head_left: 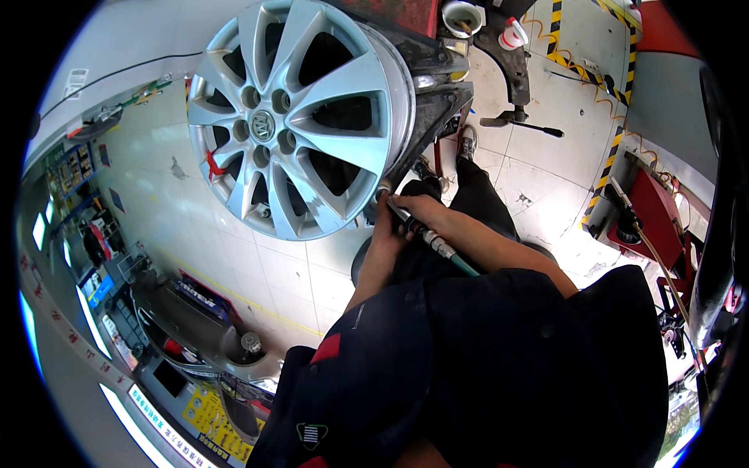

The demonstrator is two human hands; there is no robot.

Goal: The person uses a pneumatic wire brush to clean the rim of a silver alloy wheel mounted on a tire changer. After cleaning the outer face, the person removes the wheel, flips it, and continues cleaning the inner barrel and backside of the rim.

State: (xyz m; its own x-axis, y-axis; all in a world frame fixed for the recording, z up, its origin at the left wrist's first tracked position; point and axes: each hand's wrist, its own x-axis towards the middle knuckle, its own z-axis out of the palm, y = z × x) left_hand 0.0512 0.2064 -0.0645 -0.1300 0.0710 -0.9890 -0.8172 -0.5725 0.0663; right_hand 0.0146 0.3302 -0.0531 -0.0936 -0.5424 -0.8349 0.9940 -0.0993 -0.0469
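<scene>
A silver alloy wheel rim (337,87) without a tyre stands at the upper left, its spoked face turned toward me. A small red piece (214,165) is on its left edge. At the rim's lower right edge, my left hand (384,226) closes around the head end of a slim air tool (419,228). My right hand (424,210) grips the same tool just behind, its fingers partly hidden. The tool's tip is close to the rim's edge; whether it touches, I cannot tell. From its rear, a green hose (466,267) runs back under my right forearm.
Behind the rim is a dark metal support (449,101). Past it are a white cup (462,15), a white bottle with red (512,35) and a black-handled lever (538,128). A dark car bumper (199,331) lies at lower left. A red machine (654,209) stands at right.
</scene>
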